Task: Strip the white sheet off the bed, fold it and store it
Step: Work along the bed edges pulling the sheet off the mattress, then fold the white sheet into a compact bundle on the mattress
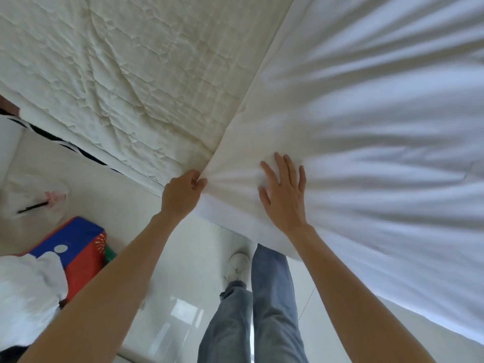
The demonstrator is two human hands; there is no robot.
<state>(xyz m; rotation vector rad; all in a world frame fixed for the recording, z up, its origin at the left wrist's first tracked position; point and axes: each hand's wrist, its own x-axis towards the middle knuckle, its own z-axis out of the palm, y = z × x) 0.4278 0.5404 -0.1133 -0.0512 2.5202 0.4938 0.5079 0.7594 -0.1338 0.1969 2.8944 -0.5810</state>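
Head view: the white sheet (366, 127) covers the right-hand part of the bed; its surface is smooth cotton-like cloth, drawn into long radiating folds that converge at the near edge; its straight free edge runs diagonally across the quilted mattress pad (117, 74), which lies exposed to the left; the sheet's lower border hangs over the bed edge above the glossy floor (183, 258). The left hand (182, 191) has its grip clenched on a gathered bunch of the sheet at the corner where the folds meet; the right hand (284, 195) has its grip released, fingers straight and spread, palm pressing flat on the sheet just beside the left hand. A red-and-blue box (78, 247) stands on the floor at left.
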